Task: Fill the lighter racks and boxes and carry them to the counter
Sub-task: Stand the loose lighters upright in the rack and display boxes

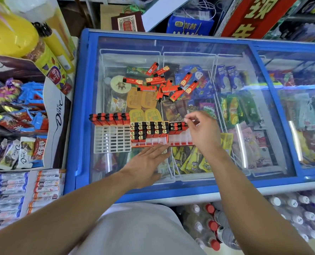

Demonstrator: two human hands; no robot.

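Left hand (pixel 147 161) lies flat, fingers spread and empty, by the freezer lid's (pixel 171 45) near edge, steadying the red box (pixel 148 134). Right hand (pixel 202 131), fingers loosely pinched on nothing visible, hovers over the right-hand box (pixel 179 134). Filling continues; loose lighters (pixel 164 82) mid-lid need fetching next.

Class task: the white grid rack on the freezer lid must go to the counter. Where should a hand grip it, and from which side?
Probably by the white grid rack's two short side walls, from above. Only its far row holds lighters, standing upright, so keep it level. Its left edge is free; the red box sits against its right.
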